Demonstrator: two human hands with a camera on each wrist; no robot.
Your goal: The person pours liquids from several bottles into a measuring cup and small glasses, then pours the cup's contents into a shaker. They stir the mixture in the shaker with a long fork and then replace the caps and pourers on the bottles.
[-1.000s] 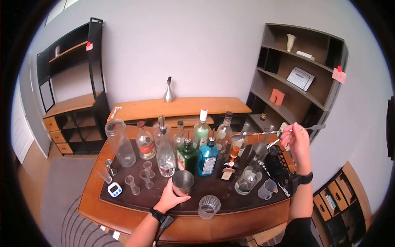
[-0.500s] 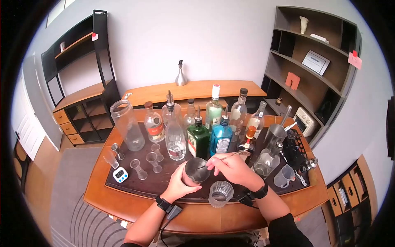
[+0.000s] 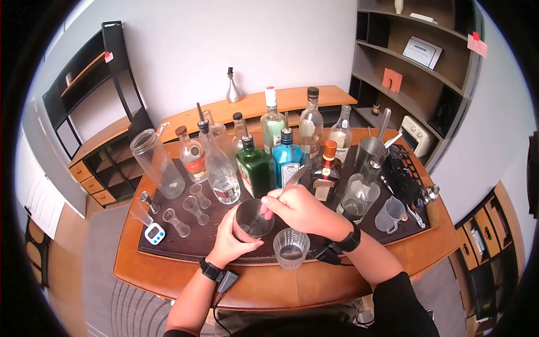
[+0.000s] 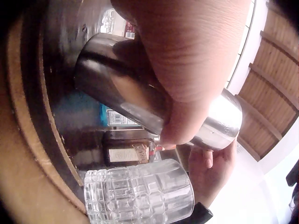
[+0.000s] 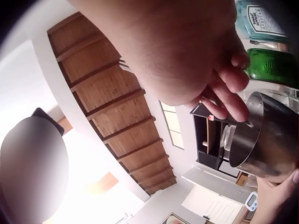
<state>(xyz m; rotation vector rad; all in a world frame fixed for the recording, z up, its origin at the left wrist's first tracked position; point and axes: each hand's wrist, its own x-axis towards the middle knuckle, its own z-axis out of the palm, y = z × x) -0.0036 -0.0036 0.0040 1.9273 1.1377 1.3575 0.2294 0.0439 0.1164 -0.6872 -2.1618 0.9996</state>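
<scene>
To the left of the glass tumbler (image 3: 291, 250), and slightly behind it, is the metal cup (image 3: 254, 219); the left hand (image 3: 229, 240) has its fingers curled around the cup's side. Beyond the tumbler, the right hand (image 3: 297, 209) pinches a metal stirrer (image 3: 295, 176) at the cup's mouth, its fingers bent in. Farther behind stands the blue bottle (image 3: 288, 155).

1. Cup (image 3: 252, 220): metal, smooth, glossy.
2. Spoon (image 3: 294, 176): metal, shiny.
3. Tumbler (image 4: 140, 196): clear glass, glossy, grid-textured outside.
4. Blue bottle (image 3: 287, 153): glossy glass, paper label (image 3: 286, 172).
5. Timer (image 3: 154, 233): smooth plastic.
6. Table rim (image 3: 264, 289): smooth, leather-like sheen.
7. Sleeve (image 3: 401, 303): matt cloth.
</scene>
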